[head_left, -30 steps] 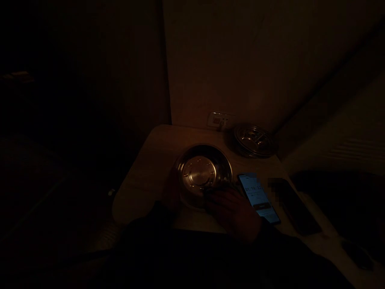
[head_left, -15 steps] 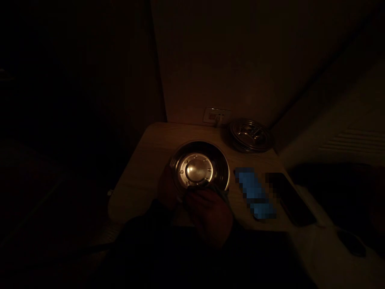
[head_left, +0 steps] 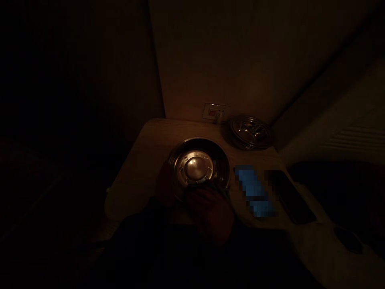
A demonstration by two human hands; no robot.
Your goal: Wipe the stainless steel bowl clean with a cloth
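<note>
The room is very dark. A round steel bowl (head_left: pixel 197 166) stands on a small pale table (head_left: pixel 150 160) in front of me. My left hand (head_left: pixel 164 186) rests against the bowl's left rim and seems to hold it. My right hand (head_left: pixel 210 206) is at the bowl's near edge, its fingers curled over a dark cloth or scrubber (head_left: pixel 216 188) that lies against the inside of the bowl. The fingers are hard to make out in the gloom.
A second steel dish (head_left: pixel 251 132) sits at the table's back right, next to a wall socket (head_left: pixel 216 111). A lit phone (head_left: pixel 254 190) and a dark phone (head_left: pixel 290 196) lie right of the bowl. A small dark object (head_left: pixel 345 239) lies farther right.
My right hand has shifted left from beside the lit phone to the bowl's near edge. The view has tilted slightly down and left. The bowl has stayed in place.
</note>
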